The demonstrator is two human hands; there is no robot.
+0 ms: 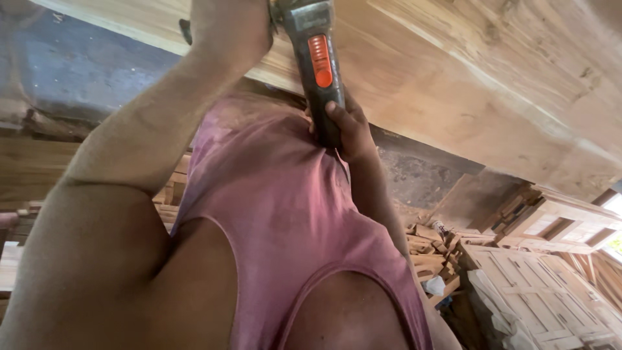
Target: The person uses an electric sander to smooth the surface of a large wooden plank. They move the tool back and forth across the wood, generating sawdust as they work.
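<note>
The right hand (346, 126) is clenched around the grey power tool with an orange switch (317, 58), its body running toward 12 o'clock against the pale wooden slab (466, 71). The left hand (230, 23), at 9 o'clock of the tool, is mostly cut off; its grip cannot be told.

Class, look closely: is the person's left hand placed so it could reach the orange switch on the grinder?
Probably yes. The left hand is up by the head of the grinder, and the orange switch faces outward uncovered; the right hand grips lower down.
</note>
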